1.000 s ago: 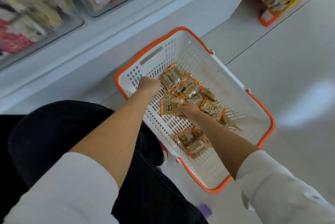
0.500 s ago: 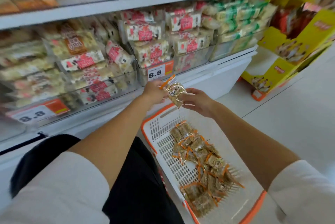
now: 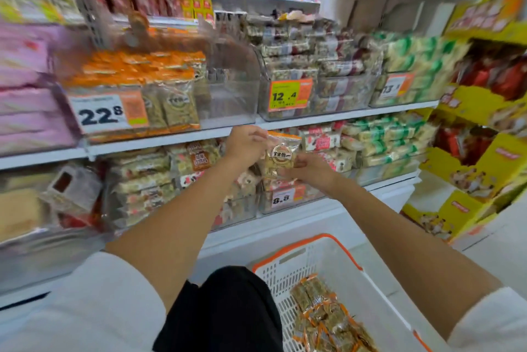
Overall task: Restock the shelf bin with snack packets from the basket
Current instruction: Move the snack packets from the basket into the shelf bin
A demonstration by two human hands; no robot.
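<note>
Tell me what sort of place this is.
Most likely a shop's snack aisle. Shelves carry clear bins full of wrapped snacks, each bin fronted by a price tag such as 22.8. A white shopping basket with an orange rim sits below, holding more packets.

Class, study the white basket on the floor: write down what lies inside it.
A pile of orange-edged snack packets lies in the basket. Anything beneath the pile is covered, and the basket's near end runs out of frame.
</note>
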